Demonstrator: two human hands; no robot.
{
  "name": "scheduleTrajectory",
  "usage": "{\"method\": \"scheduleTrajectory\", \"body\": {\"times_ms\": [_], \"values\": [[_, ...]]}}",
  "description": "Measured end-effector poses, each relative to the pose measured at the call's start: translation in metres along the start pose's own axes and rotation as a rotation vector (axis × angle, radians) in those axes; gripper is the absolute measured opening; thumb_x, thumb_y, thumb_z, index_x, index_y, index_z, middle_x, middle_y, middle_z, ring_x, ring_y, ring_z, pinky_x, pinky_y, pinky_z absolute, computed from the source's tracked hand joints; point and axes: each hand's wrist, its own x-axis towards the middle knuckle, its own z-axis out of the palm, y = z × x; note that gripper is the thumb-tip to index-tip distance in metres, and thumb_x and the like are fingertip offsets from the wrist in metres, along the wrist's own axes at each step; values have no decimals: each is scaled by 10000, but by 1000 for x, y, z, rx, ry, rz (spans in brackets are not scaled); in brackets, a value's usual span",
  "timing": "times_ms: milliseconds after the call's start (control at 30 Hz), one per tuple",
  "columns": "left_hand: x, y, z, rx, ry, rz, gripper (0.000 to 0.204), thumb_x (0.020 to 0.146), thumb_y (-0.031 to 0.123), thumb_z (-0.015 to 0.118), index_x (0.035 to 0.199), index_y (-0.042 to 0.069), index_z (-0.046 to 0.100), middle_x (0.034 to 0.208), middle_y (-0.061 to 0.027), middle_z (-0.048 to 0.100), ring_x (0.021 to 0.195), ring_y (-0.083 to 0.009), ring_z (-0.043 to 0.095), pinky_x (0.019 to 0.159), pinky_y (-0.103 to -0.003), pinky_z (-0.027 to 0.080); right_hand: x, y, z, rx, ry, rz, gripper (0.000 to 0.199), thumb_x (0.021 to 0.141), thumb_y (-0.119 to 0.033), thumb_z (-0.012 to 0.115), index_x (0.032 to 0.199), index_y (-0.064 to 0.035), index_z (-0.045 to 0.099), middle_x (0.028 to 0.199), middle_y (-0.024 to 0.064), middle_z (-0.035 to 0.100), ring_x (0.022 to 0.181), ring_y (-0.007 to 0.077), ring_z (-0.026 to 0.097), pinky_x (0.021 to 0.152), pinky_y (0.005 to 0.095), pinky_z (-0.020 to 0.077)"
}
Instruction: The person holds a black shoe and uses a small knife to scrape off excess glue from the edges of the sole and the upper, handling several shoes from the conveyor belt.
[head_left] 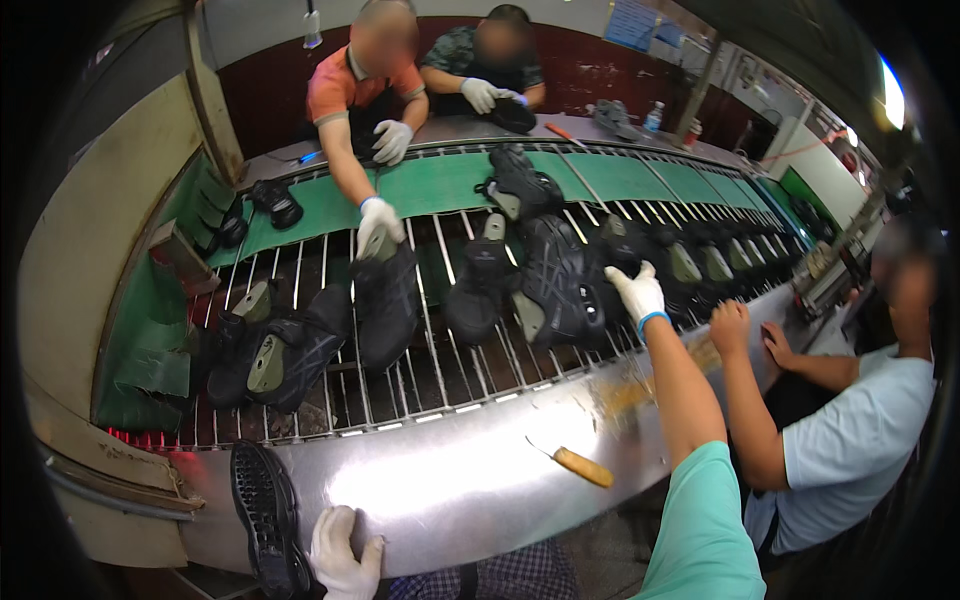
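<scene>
My right hand (638, 292), in a white glove with a blue cuff, reaches over the rack with thumb and fingers spread. It is nearest the black shoes (612, 245); whether it touches one I cannot tell. My gloved left hand (342, 555) lies at the near edge of the metal table (430, 490), fingers laid down and thumb apart. Beside it, a black shoe sole (268, 515) stands with its tread showing. A black shoe with a grey-green insert (560, 285) lies just left of my right hand. Between my hands rests a tool with a yellow handle (583, 467).
Across the rack of metal bars (425, 375), a co-worker's gloved hand (380, 225) is on another black shoe (385, 310). A second person handles a dark shoe (514, 115) behind. Someone's bare hand (730, 325) is close by my right forearm. More shoes (280, 350) lie left.
</scene>
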Motion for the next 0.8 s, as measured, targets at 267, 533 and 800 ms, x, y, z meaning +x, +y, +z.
{"method": "scheduleTrajectory", "body": {"times_ms": [267,533,800], "values": [[22,21,-4,35,160,139,416,789,214,842,1118,-9,720,1184,-199,716,1162,-449,663,1020,-541,532,35,13,61,529,329,176,986,843,-720,766,1162,211,703,1247,377,708,1178,429,702,1042,463,530],[24,19,-9,-102,151,228,375,822,139,790,1161,1,711,1202,-198,718,1183,-472,656,1054,-556,520,-59,20,-91,1538,-67,-10,587,1080,-426,655,1511,-35,584,1496,85,624,1298,247,643,1130,396,508],[50,-5,-79,-49,357,497,395,818,61,791,1198,-9,710,1216,-202,721,1169,-436,678,1050,-502,545,-328,-69,-114,847,-598,-310,197,1012,-123,716,1165,-3,686,1048,72,736,960,168,715,922,346,580]]}}
